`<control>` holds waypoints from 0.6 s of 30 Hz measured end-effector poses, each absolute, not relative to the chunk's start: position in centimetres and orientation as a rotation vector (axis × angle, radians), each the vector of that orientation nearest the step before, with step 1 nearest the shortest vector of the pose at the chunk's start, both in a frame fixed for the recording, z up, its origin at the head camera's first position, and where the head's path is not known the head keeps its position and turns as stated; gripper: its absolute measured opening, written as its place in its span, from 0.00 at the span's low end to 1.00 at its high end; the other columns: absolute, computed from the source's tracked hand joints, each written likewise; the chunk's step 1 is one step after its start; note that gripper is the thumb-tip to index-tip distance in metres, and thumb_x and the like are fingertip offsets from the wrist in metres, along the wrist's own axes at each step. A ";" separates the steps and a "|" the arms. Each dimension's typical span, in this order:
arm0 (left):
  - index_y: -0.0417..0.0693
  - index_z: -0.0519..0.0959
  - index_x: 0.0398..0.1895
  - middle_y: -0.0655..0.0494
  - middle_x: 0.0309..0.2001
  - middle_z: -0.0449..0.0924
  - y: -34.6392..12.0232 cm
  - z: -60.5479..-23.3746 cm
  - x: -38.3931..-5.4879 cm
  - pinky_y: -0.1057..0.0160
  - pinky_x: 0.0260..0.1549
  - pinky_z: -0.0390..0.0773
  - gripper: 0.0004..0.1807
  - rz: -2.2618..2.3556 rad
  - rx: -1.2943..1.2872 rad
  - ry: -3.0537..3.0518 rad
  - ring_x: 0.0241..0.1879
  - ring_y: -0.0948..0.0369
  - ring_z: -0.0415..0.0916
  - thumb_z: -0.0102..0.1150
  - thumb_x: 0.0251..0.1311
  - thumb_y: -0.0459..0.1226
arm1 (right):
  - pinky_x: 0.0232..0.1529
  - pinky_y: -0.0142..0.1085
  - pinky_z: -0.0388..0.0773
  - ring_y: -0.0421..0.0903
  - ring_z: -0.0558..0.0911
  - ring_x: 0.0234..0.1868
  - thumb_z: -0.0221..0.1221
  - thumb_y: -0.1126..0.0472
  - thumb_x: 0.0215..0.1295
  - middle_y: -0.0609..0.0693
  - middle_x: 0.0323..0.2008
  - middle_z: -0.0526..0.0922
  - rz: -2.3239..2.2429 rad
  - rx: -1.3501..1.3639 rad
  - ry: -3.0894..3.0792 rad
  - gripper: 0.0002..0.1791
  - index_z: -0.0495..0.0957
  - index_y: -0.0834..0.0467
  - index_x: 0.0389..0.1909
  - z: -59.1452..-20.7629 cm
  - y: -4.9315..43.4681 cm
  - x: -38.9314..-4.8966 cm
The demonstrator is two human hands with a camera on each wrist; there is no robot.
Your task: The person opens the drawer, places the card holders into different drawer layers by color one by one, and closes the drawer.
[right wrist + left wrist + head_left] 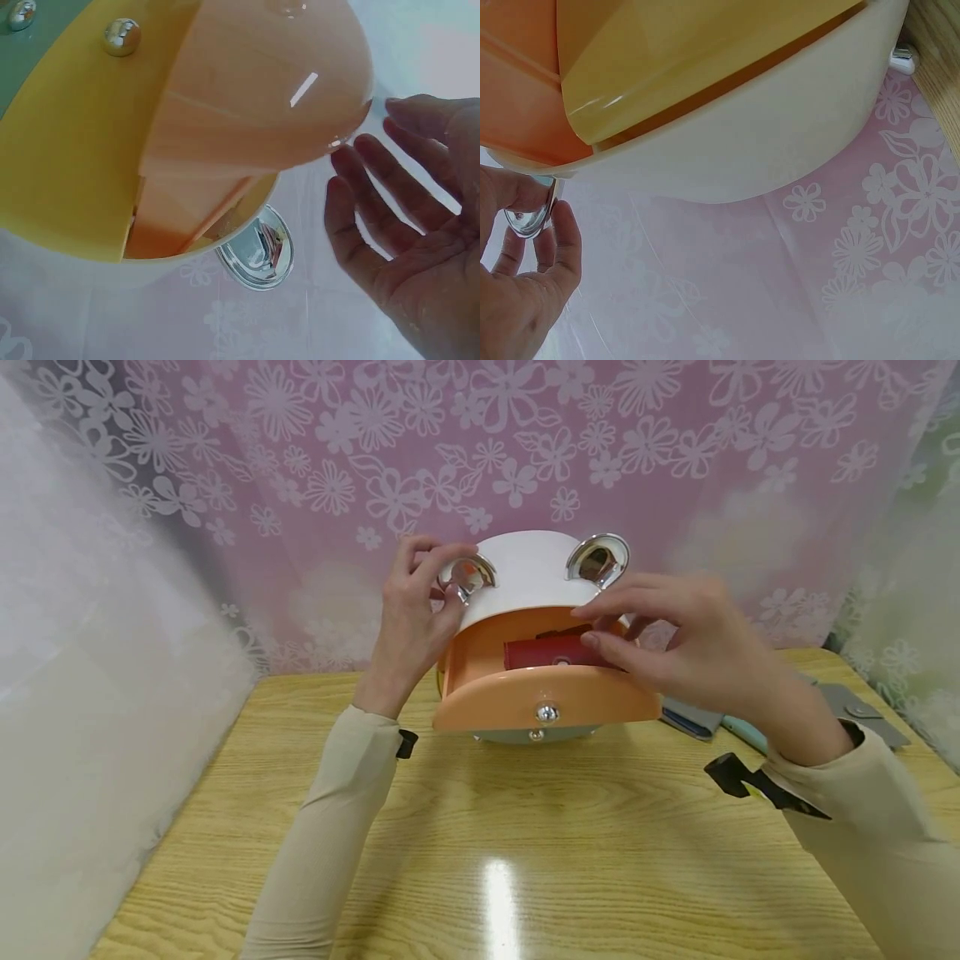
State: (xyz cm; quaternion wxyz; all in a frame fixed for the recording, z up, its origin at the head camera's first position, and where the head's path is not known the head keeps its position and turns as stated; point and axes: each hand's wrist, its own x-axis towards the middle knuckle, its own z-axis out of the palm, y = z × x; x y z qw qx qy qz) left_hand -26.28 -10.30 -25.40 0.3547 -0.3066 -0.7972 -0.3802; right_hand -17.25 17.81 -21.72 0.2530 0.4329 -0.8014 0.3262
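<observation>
A rounded white storage box (528,560) with chrome ears stands on the table, its orange top drawer (487,697) pulled out. Inside that drawer lies a red wallet (543,652) with a snap, a dark item just behind it. My left hand (420,614) pinches the box's left chrome ear (526,219) between thumb and fingers. Over the drawer's right side is my right hand (686,631), its fingers loosely bent and holding nothing. The right wrist view shows those fingertips close beside the drawer front (270,112).
Below the orange drawer, a yellow drawer front (75,142) and a green one (34,45) carry silver knobs. On the table (450,827) at right lie grey wallets (862,710) and a teal item (746,733), partly behind my right arm. A pink floral cloth (337,485) hangs behind.
</observation>
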 end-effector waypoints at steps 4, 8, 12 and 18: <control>0.45 0.83 0.56 0.43 0.50 0.69 -10.3 -25.4 -26.4 0.61 0.37 0.87 0.22 -0.985 -0.797 -2.055 0.40 0.53 0.77 0.54 0.61 0.23 | 0.32 0.19 0.74 0.37 0.80 0.33 0.67 0.55 0.67 0.52 0.42 0.89 0.775 1.189 -2.040 0.14 0.88 0.60 0.47 -22.7 17.7 -16.8; 0.45 0.83 0.56 0.43 0.51 0.69 -10.3 -25.5 -26.4 0.62 0.37 0.86 0.22 -0.986 -0.795 -2.059 0.39 0.53 0.76 0.54 0.60 0.22 | 0.27 0.24 0.72 0.43 0.82 0.32 0.57 0.43 0.74 0.55 0.41 0.88 0.648 1.206 -1.913 0.24 0.89 0.59 0.45 -23.7 17.3 -16.6; 0.46 0.83 0.56 0.43 0.51 0.69 -10.3 -25.5 -26.4 0.61 0.38 0.86 0.22 -0.985 -0.794 -2.064 0.40 0.53 0.76 0.54 0.61 0.23 | 0.31 0.35 0.78 0.51 0.83 0.37 0.59 0.47 0.74 0.56 0.41 0.88 0.573 1.236 -1.811 0.20 0.89 0.60 0.44 -24.7 16.9 -16.4; 0.46 0.83 0.56 0.43 0.51 0.69 -10.3 -25.5 -26.4 0.61 0.37 0.86 0.22 -0.986 -0.793 -2.056 0.40 0.53 0.76 0.53 0.60 0.23 | 0.35 0.51 0.83 0.57 0.84 0.39 0.59 0.49 0.72 0.58 0.41 0.89 0.449 1.228 -1.634 0.19 0.89 0.59 0.43 -25.9 16.1 -16.4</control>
